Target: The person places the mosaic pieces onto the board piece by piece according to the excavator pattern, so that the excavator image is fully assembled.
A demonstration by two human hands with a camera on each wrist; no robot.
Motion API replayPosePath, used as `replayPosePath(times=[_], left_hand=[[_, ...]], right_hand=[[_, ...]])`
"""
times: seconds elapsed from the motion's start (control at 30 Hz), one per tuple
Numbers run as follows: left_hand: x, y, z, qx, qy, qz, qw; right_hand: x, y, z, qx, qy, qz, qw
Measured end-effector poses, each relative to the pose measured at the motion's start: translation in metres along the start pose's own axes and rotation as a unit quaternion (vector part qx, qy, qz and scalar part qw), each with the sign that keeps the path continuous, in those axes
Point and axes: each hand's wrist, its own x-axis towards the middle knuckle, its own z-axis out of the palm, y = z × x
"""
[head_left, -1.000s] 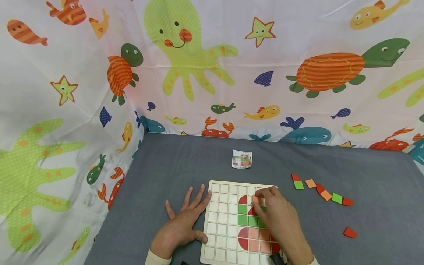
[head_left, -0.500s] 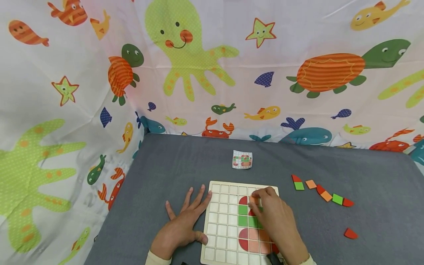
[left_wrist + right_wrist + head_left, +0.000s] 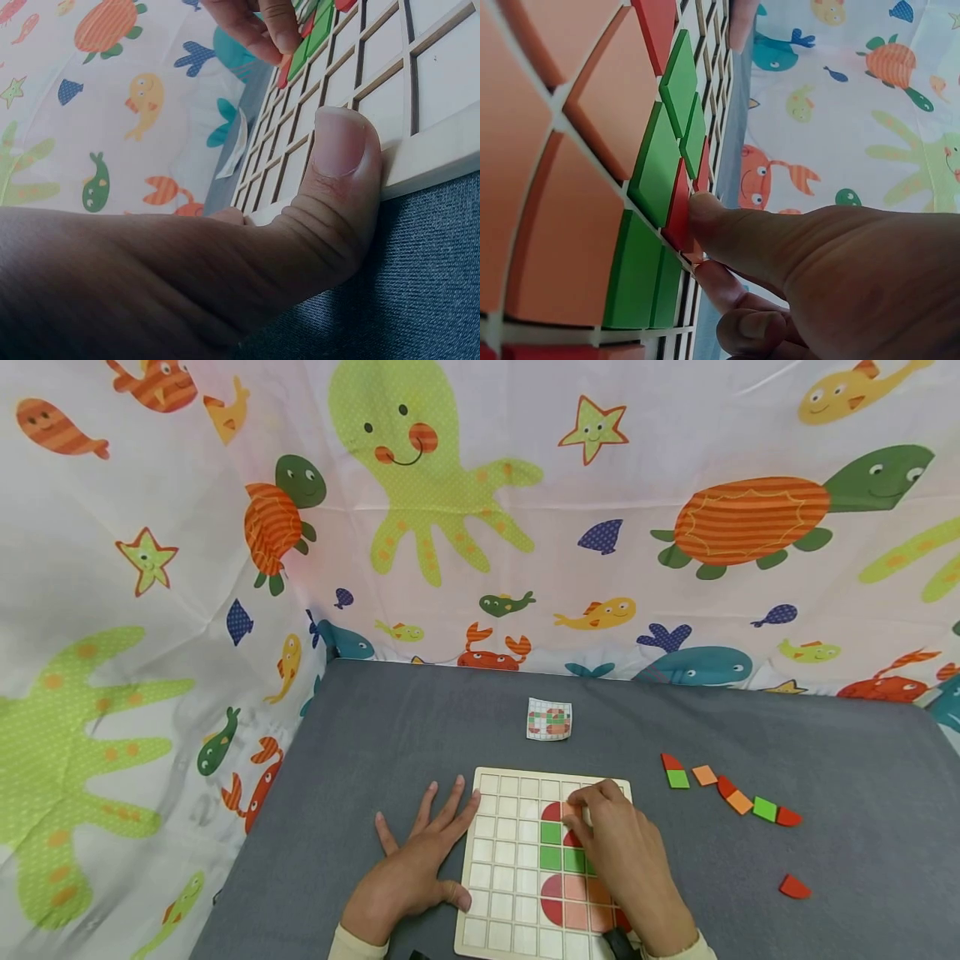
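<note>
My left hand (image 3: 420, 872) lies with spread fingers at the left side of a wooden grid board (image 3: 497, 908), thumb and fingertip on its edge. The left wrist view shows that thumb (image 3: 341, 150) resting on the frame. Over the upper part of the grid, my right hand (image 3: 626, 852) pinches an orange square tile (image 3: 567, 811) between thumb and fingers. The tile is right beside a red quarter-round tile (image 3: 551, 811) and mostly hidden by the fingers. Below it in the grid sit green square tiles (image 3: 551, 858), a red one (image 3: 679, 210) and larger orange areas (image 3: 575, 902).
A small printed pattern card (image 3: 549, 720) lies beyond the board. Right of the board, loose red, green and orange tiles (image 3: 738, 802) form a broken line, with a single red quarter-round (image 3: 794, 887) nearer. A sea-animal curtain (image 3: 480, 527) hangs behind the grey table (image 3: 405, 718).
My right hand has shifted slightly left across the grid with the orange tile, closer to the red quarter-round. My left hand has stayed in place.
</note>
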Motion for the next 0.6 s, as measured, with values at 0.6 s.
replayPosePath(times=[0.6], left_hand=[[0.0005, -0.0005, 0.0003, 0.007, -0.002, -0.006, 1.0]], right_hand=[[-0.0007, 0.0007, -0.0096, -0.006, -0.004, 0.009, 0.9999]])
